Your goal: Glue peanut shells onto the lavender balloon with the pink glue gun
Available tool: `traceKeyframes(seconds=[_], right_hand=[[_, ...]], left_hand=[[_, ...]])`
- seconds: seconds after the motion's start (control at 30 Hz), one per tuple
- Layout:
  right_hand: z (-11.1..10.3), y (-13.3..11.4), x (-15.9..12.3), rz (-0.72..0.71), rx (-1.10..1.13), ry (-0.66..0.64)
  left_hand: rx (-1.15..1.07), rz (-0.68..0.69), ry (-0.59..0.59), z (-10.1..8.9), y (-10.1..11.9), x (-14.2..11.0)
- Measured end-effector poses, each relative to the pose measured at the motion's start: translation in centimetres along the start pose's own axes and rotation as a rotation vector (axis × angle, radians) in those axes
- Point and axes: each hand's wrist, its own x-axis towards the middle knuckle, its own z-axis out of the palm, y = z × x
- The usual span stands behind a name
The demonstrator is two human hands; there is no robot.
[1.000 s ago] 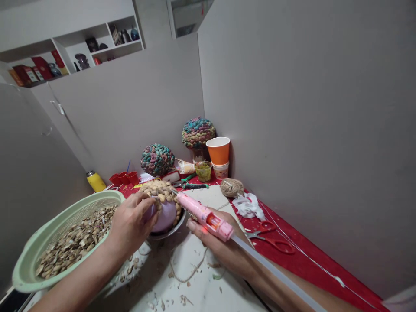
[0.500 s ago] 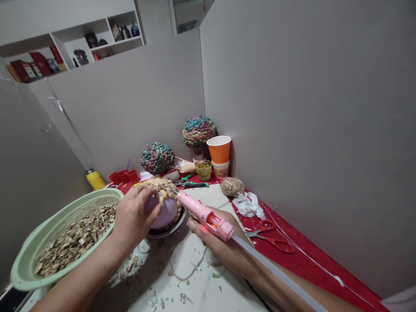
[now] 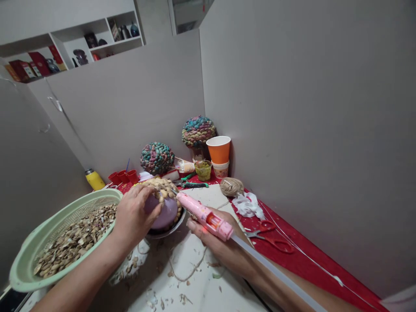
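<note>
A purple balloon (image 3: 163, 212), partly covered with peanut shells (image 3: 165, 187), rests in a metal bowl (image 3: 169, 234). My left hand (image 3: 134, 212) is closed, its thumb and fingers pinching a peanut shell (image 3: 160, 198) against the balloon's near left side. Wrapped around a pink hot glue gun (image 3: 204, 215), my right hand (image 3: 214, 238) holds it with the nozzle beside the shells on the right. A long translucent glue stick (image 3: 276, 271) sticks out of the gun's rear.
A green colander (image 3: 19, 264) of shells stands left. Scissors (image 3: 273, 237), a twine ball (image 3: 232, 186) and crumpled white plastic (image 3: 248, 204) lie right. Behind are pliers (image 3: 195, 185), an orange cup (image 3: 219, 151) and two coloured shell-covered balls (image 3: 157, 158). Shell bits litter the board (image 3: 195, 294).
Almost nothing differs. Both hands, the glue gun and the balloon hold nearly the same place; the view has shifted very slightly.
</note>
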Motion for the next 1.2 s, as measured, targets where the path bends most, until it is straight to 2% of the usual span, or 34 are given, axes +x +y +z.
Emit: traceKeyframes(seconds=[0.37, 0.83, 1.2], right_hand=[[0.05, -0.44, 0.01, 0.019, -0.010, -0.006], [-0.03, -0.13, 0.02, -0.003, -0.054, -0.007], [-0.02, -0.59, 0.02, -0.011, -0.053, -0.015]], left_hand=[[-0.115, -0.064, -0.010, -0.28, 0.49, 0.37], [0.042, -0.102, -0.077, -0.37, 0.51, 0.47], [-0.012, -0.116, -0.043, -0.31, 0.73, 0.28]])
